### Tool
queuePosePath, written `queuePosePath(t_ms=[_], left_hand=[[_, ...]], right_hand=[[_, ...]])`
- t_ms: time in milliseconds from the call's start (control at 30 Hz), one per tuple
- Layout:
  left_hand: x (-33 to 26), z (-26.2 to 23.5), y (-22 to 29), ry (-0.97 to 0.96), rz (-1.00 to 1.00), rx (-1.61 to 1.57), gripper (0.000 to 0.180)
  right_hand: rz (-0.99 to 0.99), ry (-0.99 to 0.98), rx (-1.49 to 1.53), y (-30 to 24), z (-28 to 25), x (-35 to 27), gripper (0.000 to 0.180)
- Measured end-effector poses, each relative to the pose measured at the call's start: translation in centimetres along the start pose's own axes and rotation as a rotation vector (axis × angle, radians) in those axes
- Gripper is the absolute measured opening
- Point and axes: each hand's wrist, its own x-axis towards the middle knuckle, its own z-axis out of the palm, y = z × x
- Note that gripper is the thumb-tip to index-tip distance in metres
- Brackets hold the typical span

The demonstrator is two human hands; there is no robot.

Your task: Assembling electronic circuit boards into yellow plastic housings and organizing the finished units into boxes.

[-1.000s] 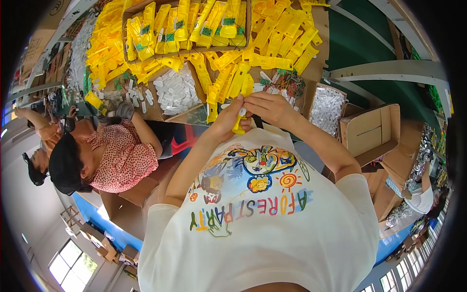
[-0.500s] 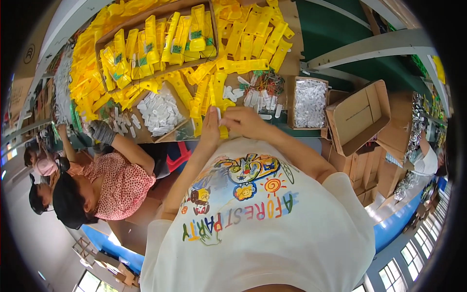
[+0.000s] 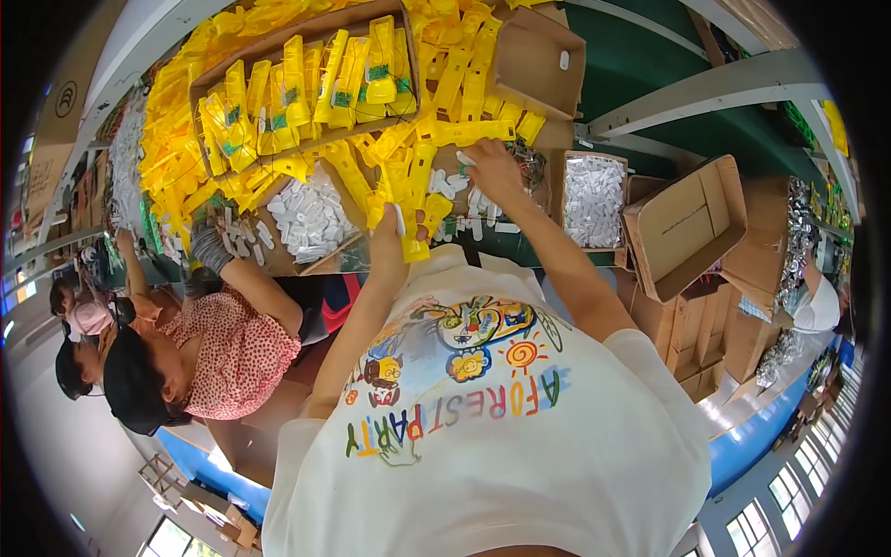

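Note:
My left hand (image 3: 390, 246) is closed around a yellow plastic casing (image 3: 415, 247) at the table's near edge. A small white plastic piece (image 3: 400, 219) shows beside its thumb. Farther right, my right hand (image 3: 499, 176) reaches over the table with its fingers stretched out, their tips next to loose white plastic pieces (image 3: 444, 184). Below that hand lie white pieces with thin wires (image 3: 479, 202); a bundle of wires (image 3: 531, 165) is partly covered by it. Whether the fingertips touch a piece is too small to tell.
A carton (image 3: 306, 148) of yellow casings with green boards stands on more casings. White pieces fill two boxes (image 3: 320, 232) (image 3: 594, 248). A shallow carton (image 3: 538, 70) lies at the back; another tilted one (image 3: 687, 227) is at right. A gloved co-worker (image 3: 237, 353) sits at left.
My right hand has left my left hand and moved away to the right, over the white pieces. A shallow carton now lies over the casings at the back. The co-worker's gloved hand has shifted.

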Motion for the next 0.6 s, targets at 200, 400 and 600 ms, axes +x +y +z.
queuePosePath(t_ms=[200, 400, 600], left_hand=[[0.0, 0.8, 0.6, -0.003, 0.028, 0.032, 0.036], [-1.9, 5.3, 4.1, -0.038, 0.445, 0.365, 0.043], [-3.3, 7.7, 5.8, -0.153, 0.464, 0.410, 0.052]], right_hand=[[-0.027, -0.067, 0.299, 0.1, -0.3, 0.3, 0.018], [0.290, -0.482, 1.447, -5.9, -11.1, 1.5, 0.018], [0.184, -0.407, 1.546, -9.7, -13.4, 1.2, 0.021]])
